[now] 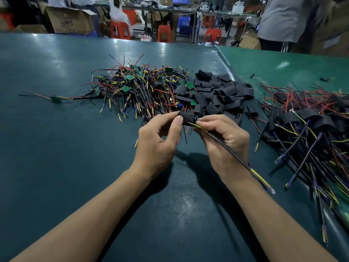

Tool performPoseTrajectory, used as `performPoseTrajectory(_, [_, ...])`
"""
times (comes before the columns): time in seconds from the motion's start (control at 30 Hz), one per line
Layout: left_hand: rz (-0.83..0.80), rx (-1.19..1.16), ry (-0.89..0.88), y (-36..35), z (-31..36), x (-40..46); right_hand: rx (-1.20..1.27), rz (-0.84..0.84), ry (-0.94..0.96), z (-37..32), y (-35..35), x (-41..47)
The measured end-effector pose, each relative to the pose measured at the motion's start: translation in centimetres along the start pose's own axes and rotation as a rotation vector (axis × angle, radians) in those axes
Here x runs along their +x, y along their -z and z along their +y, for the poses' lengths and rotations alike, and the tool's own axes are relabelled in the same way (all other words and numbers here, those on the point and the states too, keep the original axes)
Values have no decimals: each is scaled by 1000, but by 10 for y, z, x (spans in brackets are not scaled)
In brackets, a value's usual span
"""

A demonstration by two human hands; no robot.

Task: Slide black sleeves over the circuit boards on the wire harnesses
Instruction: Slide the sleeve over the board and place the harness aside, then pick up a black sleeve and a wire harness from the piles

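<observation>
Centrally, left hand [156, 142] pinches the black sleeve [186, 118] steady while right hand [224, 138] grips the harness [226, 150] (board nearly hidden), feeding it inward.

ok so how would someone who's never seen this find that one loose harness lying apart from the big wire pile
Start at the big tangle of unsleeved wire harnesses in the middle of the green table and look off its left edge. There one stray harness lies stretched out flat by itself. Unlike the heaped ones, its small green circuit board sits alone on bare table, with a red wire trailing left.
</observation>
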State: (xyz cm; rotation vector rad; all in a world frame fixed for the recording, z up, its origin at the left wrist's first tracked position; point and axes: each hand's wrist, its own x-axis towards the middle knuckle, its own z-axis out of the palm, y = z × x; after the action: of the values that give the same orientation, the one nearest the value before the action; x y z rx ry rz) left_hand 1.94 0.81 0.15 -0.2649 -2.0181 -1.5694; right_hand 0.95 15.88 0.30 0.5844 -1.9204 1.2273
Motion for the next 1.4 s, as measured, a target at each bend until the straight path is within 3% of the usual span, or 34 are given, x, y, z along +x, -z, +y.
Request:
performPoseTrajectory(0.23, [-88, -85, 72, -3, -2, -2, -96, 16, 95, -4, 3, 1])
performPoseTrajectory(0.3, [-82, -118, 99, -2, -1, 0, -161, 0, 151, -5, 1, 1])
performPoseTrajectory(0.4, [-23, -239, 148, -2, 1, 2, -174, -19, 91, -2, -1, 2])
performPoseTrajectory(0.6, [-125, -97, 71, -3, -3, -5, -88, -38, 61, -1, 3, 3])
performPoseTrajectory(0.67, [-113, -75, 50, -3, -4, -3, -14, -60, -66, -1, 1, 3])
performPoseTrajectory(0.8, [-114, 63, -100, -1, -7, -2, 339, -120, -640, -4, 0, 6])
performPoseTrajectory(0.9, [-104, 46, -90, 0, -7, -1, 375, -156, -772, -4, 5, 10])
performPoseTrajectory(1.07, [-110, 69, -120, 0, -5, -1, 613, -48, -1161, 1, 14, 17])
performPoseTrajectory(1.2, [-96, 92, -103, -1, -8, 0, 818, 63, -1218, 4, 18, 19])
performPoseTrajectory(1.4, [-132, 100, -93, 0, -7, -2, 838, 68, -1227, 1, 15, 18])
